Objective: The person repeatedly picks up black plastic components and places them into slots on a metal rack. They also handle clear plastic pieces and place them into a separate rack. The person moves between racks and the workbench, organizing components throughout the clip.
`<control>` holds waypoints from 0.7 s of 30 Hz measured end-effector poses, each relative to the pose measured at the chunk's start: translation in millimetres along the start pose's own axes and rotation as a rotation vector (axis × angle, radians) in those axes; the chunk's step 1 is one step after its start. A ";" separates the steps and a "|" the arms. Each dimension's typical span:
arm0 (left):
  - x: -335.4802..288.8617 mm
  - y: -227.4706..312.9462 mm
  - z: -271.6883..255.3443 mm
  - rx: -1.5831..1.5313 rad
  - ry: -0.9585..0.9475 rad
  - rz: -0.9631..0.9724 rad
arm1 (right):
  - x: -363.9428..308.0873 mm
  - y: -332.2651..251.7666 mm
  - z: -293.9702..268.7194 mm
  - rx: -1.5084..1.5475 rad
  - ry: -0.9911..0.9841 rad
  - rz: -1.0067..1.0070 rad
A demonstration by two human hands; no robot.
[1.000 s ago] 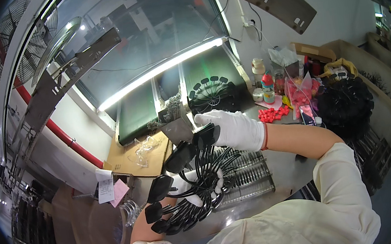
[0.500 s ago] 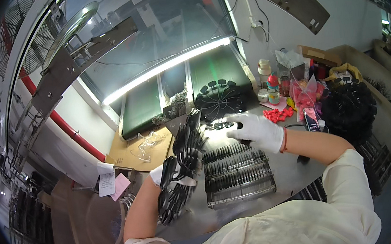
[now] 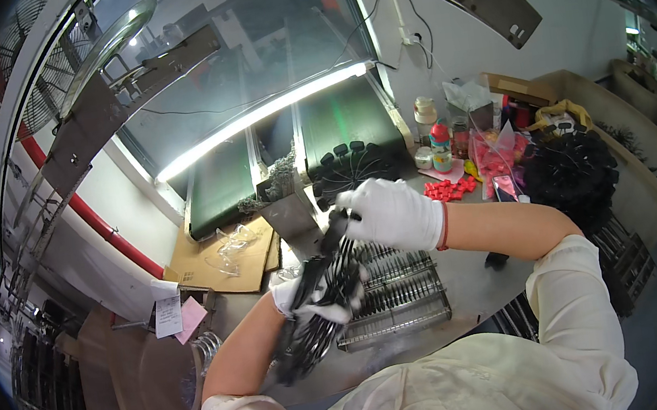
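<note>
My left hand (image 3: 332, 311), in a white glove, is wrapped round a thick bundle of long, flat, glossy black pieces (image 3: 302, 346), partly blurred by motion. At the bundle's upper end, my white-gloved right hand (image 3: 394, 215) is closed on a dark flat piece (image 3: 335, 230); its fingertips are partly hidden. A metal rack (image 3: 395, 324) with rows of similar slim dark pieces lies on the table under and beside the hands. Behind my right hand, a round cluster of black flat-ended pieces on thin wires (image 3: 352, 166) sits at the end of a green belt.
Two green conveyor belts (image 3: 221, 186) run back beneath a lit tube lamp (image 3: 262, 122). Flattened cardboard (image 3: 217, 262) lies at the left. Bottles (image 3: 440, 148), red small parts (image 3: 450, 189), a phone (image 3: 506, 187) and a large black cluster (image 3: 572, 177) stand on the right.
My right hand has moved left, from above the rack to the top of the bundle. The bundle has shifted slightly down and right in the picture; the whole view has turned a little.
</note>
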State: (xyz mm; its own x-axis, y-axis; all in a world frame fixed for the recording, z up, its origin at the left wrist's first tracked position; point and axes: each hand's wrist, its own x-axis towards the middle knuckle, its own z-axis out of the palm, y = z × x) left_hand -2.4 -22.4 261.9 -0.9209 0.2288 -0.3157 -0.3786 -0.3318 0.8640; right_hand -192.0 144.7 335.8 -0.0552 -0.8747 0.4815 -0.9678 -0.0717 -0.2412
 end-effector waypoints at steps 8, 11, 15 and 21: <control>-15.3 39.1 -28.7 1.004 0.447 0.386 | -94.9 113.3 82.9 0.392 -0.759 -0.056; -19.2 16.3 -71.2 0.727 0.301 0.131 | -63.6 63.1 35.5 -0.008 0.076 -0.142; 2.3 16.3 -33.8 0.554 0.030 -0.024 | -20.1 17.5 -21.7 -0.246 0.330 -0.857; 34.1 30.1 1.1 0.671 0.139 -0.089 | -18.1 13.9 5.9 -0.248 -0.097 -0.097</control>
State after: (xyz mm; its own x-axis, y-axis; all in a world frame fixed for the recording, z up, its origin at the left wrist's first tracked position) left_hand -45.1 -23.5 277.6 -0.9091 0.0943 -0.4057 -0.3557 0.3309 0.8740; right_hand -202.9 156.7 318.7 0.0525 -0.9121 0.4066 -0.9986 -0.0478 0.0216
